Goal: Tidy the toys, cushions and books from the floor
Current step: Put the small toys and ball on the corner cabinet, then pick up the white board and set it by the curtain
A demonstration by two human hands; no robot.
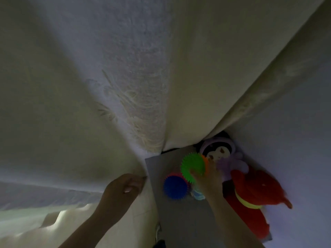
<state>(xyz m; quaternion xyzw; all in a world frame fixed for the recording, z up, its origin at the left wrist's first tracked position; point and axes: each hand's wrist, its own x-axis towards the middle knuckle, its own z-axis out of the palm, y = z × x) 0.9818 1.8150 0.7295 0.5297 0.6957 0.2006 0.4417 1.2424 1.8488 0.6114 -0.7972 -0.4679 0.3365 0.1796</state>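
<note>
Head view: right hand (207, 178) grips green spiky ball (192, 166); left hand (123, 187) clutches curtain (89, 104).

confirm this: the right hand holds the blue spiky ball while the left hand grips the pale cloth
Wrong ball. The head view shows the right hand holding the green spiky ball; the blue spiky ball lies beside it. The left hand does grip the pale cloth.

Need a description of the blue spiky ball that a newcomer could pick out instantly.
Go to the bottom right, where the pale fabric opens onto a grey surface holding toys. Left of the right hand, which grips a green spiky ball, lies the blue spiky ball. It is the only dark blue toy, sitting lower than the green one.
</note>
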